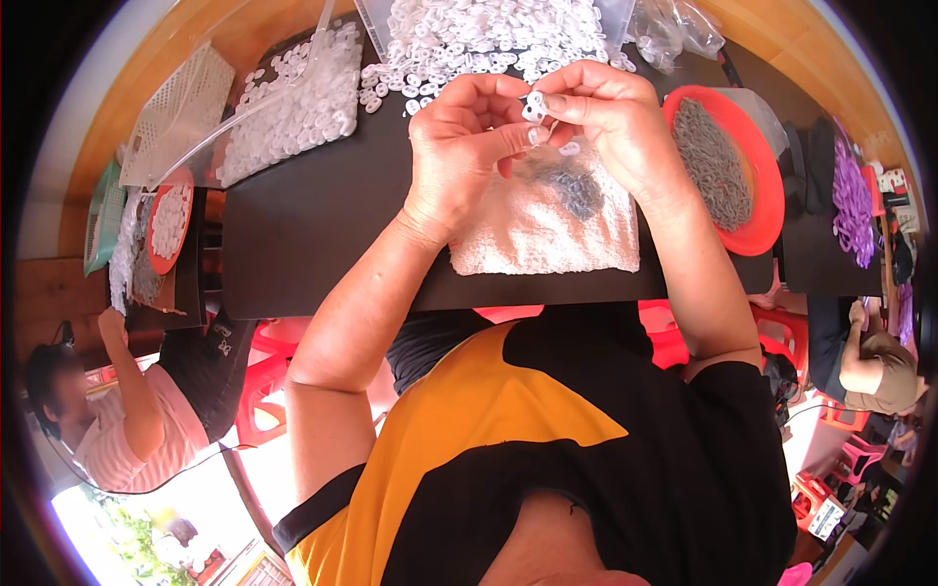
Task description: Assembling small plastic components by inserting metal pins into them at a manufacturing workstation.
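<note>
Stretches bare left forearm (369,283) and right forearm (699,264) forward from bent elbows (334,379), slanting inward, with both wrists (425,223) nearly straight. Holds left hand (454,146) and right hand (616,122) close together at the fingertips. Curls left fingers (481,88) with thumb (510,142) extended toward the other hand, and pinches right thumb (576,108) against index finger (581,75).

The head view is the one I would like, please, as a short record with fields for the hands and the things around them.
Right hand: fingers pinch a small white piece with dark spots
Left hand: fingers close about the same piece; grip unclear
Below the hands: pale towel with a small grey heap, on a dark table
Beyond the hands: many loose white pieces
Right side: red plate of grey strands
Left side: another heap of white pieces
</note>
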Available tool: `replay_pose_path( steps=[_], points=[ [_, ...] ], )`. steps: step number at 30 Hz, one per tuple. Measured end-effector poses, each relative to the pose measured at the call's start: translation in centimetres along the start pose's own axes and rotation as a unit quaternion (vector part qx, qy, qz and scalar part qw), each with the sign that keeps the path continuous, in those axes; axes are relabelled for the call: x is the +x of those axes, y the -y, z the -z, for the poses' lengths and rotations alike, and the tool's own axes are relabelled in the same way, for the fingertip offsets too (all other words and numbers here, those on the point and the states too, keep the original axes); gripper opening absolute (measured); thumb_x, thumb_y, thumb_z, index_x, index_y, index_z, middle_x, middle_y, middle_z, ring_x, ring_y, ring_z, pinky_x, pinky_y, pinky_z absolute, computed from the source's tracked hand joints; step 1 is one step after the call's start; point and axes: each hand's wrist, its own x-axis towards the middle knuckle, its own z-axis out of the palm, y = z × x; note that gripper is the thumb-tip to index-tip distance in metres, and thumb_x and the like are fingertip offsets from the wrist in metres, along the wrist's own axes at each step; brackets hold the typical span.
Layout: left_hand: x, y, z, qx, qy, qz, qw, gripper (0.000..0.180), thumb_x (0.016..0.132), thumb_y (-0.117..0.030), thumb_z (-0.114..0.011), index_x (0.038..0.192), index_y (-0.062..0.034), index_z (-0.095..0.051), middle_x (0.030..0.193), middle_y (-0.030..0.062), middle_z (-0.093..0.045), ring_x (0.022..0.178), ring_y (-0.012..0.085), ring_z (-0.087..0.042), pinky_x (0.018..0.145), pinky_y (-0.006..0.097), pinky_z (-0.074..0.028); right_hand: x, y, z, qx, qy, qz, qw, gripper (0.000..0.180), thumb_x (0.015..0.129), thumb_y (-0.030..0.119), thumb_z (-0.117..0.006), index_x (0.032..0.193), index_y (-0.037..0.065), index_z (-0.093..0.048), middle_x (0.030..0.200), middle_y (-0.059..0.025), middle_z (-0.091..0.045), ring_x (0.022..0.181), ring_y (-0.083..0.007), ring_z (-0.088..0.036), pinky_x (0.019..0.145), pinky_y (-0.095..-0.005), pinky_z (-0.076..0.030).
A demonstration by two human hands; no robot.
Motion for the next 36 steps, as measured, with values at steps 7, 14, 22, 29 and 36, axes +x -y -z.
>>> replay_pose_path(
  steps=[7, 14, 22, 29, 36],
  points=[
    [0.0, -0.4, 0.2, 0.012, 0.000, 0.004, 1.000, 0.028, 0.080, 0.009, -0.070, 0.106, 0.0040, -0.061, 0.087, 0.0086, -0.066, 0.072, 0.0107, -0.061, 0.050, 0.021, -0.046, 0.0, 0.2, -0.1, -0.025, 0.027, -0.023, 0.999, 0.013, 0.088, 0.008, -0.065, 0.095, -0.001, -0.068, 0.081, -0.0063, -0.068, 0.073, -0.0129, -0.065, 0.065, -0.0248, -0.052],
    [0.1, -0.2, 0.3, 0.001, 0.012, 0.020, 1.000, 0.031, 0.079, 0.006, -0.072, 0.108, 0.0036, -0.063, 0.087, 0.0074, -0.066, 0.071, 0.0097, -0.061, 0.051, 0.021, -0.046, -0.1, 0.2, 0.0, -0.035, 0.043, -0.086, 0.995, 0.019, 0.090, 0.021, -0.065, 0.087, 0.003, -0.066, 0.076, -0.0055, -0.067, 0.069, -0.0123, -0.065, 0.061, -0.0220, -0.048],
    [-0.3, -0.6, 0.1, 0.065, 0.026, 0.007, 0.998, 0.032, 0.077, 0.000, -0.077, 0.106, 0.0025, -0.063, 0.085, 0.0050, -0.067, 0.071, 0.0072, -0.060, 0.053, 0.019, -0.046, -0.1, 0.9, 0.5, -0.039, 0.089, -0.128, 0.987, 0.021, 0.092, 0.023, -0.063, 0.087, 0.002, -0.066, 0.071, -0.0047, -0.064, 0.061, -0.0133, -0.064, 0.054, -0.0224, -0.047],
    [-0.9, -0.5, -0.4, -0.035, 0.052, -0.046, 0.997, 0.030, 0.079, -0.006, -0.078, 0.104, 0.0017, -0.063, 0.083, 0.0029, -0.066, 0.069, 0.0050, -0.057, 0.054, 0.018, -0.044, -0.4, 1.3, 0.2, -0.030, 0.115, -0.116, 0.986, 0.023, 0.092, 0.022, -0.062, 0.085, 0.001, -0.065, 0.068, -0.0036, -0.062, 0.058, -0.0137, -0.063, 0.052, -0.0215, -0.046],
    [-1.5, -0.5, -0.1, -0.002, 0.075, -0.093, 0.993, 0.027, 0.080, -0.002, -0.076, 0.103, 0.0015, -0.062, 0.087, 0.0028, -0.065, 0.076, 0.0071, -0.059, 0.068, 0.021, -0.049, -0.9, 0.9, -0.2, -0.010, 0.135, -0.086, 0.987, 0.023, 0.093, 0.020, -0.060, 0.083, 0.000, -0.065, 0.065, -0.0026, -0.059, 0.056, -0.0116, -0.061, 0.051, -0.0210, -0.045]
  ],
)
